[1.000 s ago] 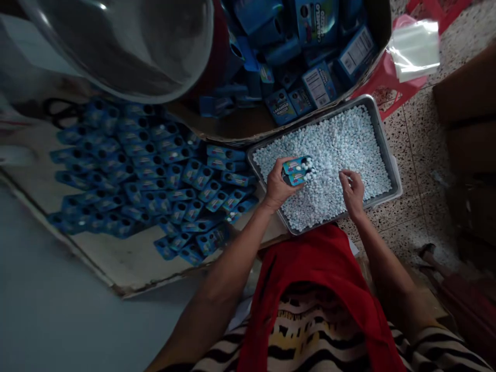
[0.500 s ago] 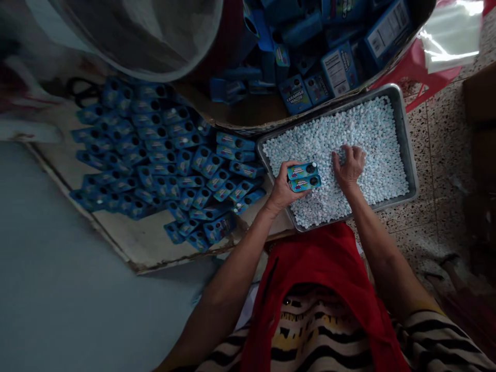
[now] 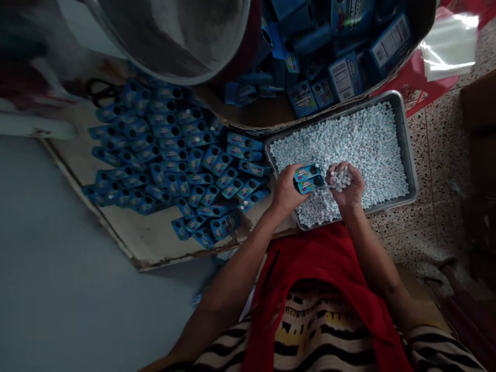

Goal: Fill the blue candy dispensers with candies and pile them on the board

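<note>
At the bottom of the frame are a striped top (image 3: 310,336) and a red cloth (image 3: 321,263) on the person's lap, with both forearms reaching up from there toward the middle.

Just right of centre, the left hand (image 3: 284,191) is closed around two small blue boxes (image 3: 309,179) stacked one on the other, their round holes facing up, held over the near left corner of the tray (image 3: 408,139). Just beside them, the right hand (image 3: 346,186) is cupped palm up and holds a heap of pale candies (image 3: 340,178), its fingertips close to the boxes. Whether hand and boxes touch cannot be told.

The metal tray lies under both hands, right of centre, filled with the same pale blue and white candies (image 3: 368,139). It rests on a speckled floor (image 3: 437,134).

Left of the tray, on a worn board (image 3: 155,243), lie rows of flat blue boxes (image 3: 170,155), each showing dark round holes, overlapping like tiles.

Farther up, at upper centre, a carton (image 3: 248,116) holds more blue boxes (image 3: 341,57) tumbled together. At upper left is a big clear bowl (image 3: 174,36). In the upper right corner clear bags (image 3: 449,44) lie on a red stool (image 3: 418,77).
</note>
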Motion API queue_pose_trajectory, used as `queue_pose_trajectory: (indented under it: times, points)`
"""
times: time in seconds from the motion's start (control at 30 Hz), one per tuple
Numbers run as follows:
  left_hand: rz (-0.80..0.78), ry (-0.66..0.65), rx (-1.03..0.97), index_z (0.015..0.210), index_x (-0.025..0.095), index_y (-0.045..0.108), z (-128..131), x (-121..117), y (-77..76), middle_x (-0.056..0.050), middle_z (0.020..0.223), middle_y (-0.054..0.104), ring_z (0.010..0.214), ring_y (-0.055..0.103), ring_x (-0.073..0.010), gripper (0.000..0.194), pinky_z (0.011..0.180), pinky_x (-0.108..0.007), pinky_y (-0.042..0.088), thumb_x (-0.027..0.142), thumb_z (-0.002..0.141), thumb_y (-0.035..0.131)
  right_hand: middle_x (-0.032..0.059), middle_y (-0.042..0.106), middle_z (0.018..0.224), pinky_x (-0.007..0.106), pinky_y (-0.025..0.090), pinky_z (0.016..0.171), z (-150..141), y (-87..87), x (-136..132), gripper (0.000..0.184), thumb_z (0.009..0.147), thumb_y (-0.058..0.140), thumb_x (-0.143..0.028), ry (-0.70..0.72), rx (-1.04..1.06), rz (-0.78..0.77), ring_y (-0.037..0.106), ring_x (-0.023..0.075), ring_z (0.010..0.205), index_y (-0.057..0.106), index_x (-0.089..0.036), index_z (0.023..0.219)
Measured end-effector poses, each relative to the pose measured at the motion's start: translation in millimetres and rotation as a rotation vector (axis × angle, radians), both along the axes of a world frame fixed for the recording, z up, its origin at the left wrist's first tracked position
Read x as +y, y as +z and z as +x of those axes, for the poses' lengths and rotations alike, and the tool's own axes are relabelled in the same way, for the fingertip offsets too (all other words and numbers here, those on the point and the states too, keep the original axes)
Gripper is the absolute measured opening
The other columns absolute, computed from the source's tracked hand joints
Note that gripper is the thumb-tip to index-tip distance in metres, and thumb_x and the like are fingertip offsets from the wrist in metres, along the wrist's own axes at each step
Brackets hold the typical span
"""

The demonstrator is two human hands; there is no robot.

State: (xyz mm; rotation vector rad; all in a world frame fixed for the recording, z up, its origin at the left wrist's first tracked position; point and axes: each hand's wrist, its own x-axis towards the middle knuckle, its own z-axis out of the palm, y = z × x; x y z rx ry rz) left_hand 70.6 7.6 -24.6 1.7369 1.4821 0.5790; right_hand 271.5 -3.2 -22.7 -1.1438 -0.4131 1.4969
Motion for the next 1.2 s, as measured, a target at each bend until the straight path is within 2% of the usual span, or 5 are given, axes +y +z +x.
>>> queue_pose_trajectory:
  times: [0.13, 0.4, 0.9, 1.1, 1.2]
  points:
    - [0.004, -0.004, 0.002, 0.125, 0.027, 0.061, 5, 6, 4.0, -0.007, 0.119, 0.074, 0.112, 0.074, -0.0342, 0.074, 0.096, -0.049, 0.062, 0.008, 0.058, 0.087, 0.006, 0.064, 0.088, 0.041, 0.059, 0.083, -24, 30.9, 4, 0.043, 0.094, 0.051, -0.064, -0.021, -0.155, 0.117, 0.066, 0.022, 0.087, 0.047, -0.027, 0.073]
    - [-0.032, -0.037, -0.003, 0.127, 0.026, 0.062, 6, 6, 8.0, -0.007, 0.124, 0.073, 0.118, 0.072, -0.0334, 0.074, 0.104, -0.045, 0.058, 0.007, 0.059, 0.085, 0.0028, 0.058, 0.077, 0.043, 0.058, 0.085, -43, 28.4, 16, 0.049, 0.102, 0.039, -0.07, -0.114, -0.392, 0.075, 0.064, 0.0224, 0.079, 0.065, -0.029, 0.093]
    - [-0.032, 0.075, -0.161, 0.132, 0.029, 0.055, 1, 12, -1.5, -0.006, 0.131, 0.07, 0.122, 0.071, -0.03, 0.076, 0.108, -0.045, 0.059, 0.019, 0.066, 0.091, 0.0091, 0.075, 0.113, 0.055, 0.055, 0.111, -34, 39.0, 6, 0.062, 0.101, 0.036, -0.079, 0.212, -0.477, 0.318, 0.07, 0.0299, 0.117, 0.072, -0.029, 0.095]
    - [-0.131, 0.048, -0.424, 0.137, 0.03, 0.044, 13, -1, -23.6, -0.011, 0.143, 0.063, 0.127, 0.071, -0.0281, 0.087, 0.108, -0.045, 0.061, 0.042, 0.07, 0.098, 0.0055, 0.071, 0.127, 0.048, 0.056, 0.106, 3, 19.5, -25, 0.018, 0.092, 0.062, -0.041, 0.135, -0.749, 0.126, 0.065, 0.0267, 0.127, 0.07, -0.031, 0.105]
    - [-0.246, 0.068, -0.534, 0.14, 0.029, 0.043, 14, -10, -30.1, -0.012, 0.14, 0.065, 0.122, 0.073, -0.028, 0.086, 0.103, -0.044, 0.064, 0.052, 0.074, 0.094, 0.0046, 0.072, 0.119, 0.04, 0.058, 0.09, 10, -2.2, -44, 0.038, 0.08, 0.065, -0.028, 0.296, -0.776, 0.079, 0.07, 0.0236, 0.109, 0.065, -0.03, 0.117]
